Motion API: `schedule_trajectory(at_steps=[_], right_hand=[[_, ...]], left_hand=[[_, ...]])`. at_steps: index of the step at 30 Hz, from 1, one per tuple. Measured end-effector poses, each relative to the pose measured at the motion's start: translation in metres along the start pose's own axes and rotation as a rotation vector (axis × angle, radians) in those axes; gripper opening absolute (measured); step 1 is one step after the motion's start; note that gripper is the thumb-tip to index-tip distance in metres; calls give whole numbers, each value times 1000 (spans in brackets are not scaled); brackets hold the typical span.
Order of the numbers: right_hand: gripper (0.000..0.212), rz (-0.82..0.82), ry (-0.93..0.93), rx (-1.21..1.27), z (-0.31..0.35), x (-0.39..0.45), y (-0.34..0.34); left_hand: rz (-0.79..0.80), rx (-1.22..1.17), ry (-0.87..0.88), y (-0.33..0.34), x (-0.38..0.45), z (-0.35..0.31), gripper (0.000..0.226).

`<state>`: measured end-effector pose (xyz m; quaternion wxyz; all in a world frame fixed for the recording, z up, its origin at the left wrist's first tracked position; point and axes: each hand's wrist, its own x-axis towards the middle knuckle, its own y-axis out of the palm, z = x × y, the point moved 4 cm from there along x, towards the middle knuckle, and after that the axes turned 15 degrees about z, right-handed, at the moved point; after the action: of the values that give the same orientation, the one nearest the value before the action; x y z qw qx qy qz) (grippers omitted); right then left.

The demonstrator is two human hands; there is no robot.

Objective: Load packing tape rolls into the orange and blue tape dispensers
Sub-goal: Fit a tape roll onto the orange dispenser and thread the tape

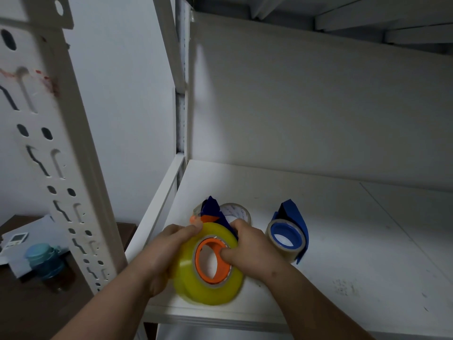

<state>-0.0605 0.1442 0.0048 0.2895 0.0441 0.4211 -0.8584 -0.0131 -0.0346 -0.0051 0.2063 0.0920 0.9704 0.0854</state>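
A thick yellow tape roll (193,288) sits around the orange hub of the orange dispenser (208,261), just above the front of the white shelf (343,241). My left hand (161,256) grips the roll's left side. My right hand (250,246) holds the right side, thumb pressed into the orange hub. The dispenser's dark blue and orange frame (210,209) sticks up behind the roll. To the right stands the blue dispenser (289,231) with a thin clear roll on its blue hub. A further clear tape roll (236,213) lies behind my right hand, partly hidden.
A white slotted shelf upright (61,143) rises at the left. Beyond it a brown table (36,303) carries a jar with a blue lid (46,263), papers and a small white device (16,239). The shelf's back panel (318,106) closes the rear.
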Motion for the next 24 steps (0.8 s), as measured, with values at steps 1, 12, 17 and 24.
schedule_trajectory(at_steps=[1, 12, 17, 24], right_hand=[[31, 5, 11, -13, 1, 2, 1], [29, 30, 85, -295, 10, 29, 10], [38, -77, 72, -321, 6, 30, 3], [47, -230, 67, -275, 0, 39, -4]], left_hand=[[-21, 27, -7, -3, 0, 2, 62], [-332, 456, 51, -14, 8, 19, 59], [-313, 560, 35, -5, 6, 19, 41], [-303, 644, 50, 3, 15, -1, 56]])
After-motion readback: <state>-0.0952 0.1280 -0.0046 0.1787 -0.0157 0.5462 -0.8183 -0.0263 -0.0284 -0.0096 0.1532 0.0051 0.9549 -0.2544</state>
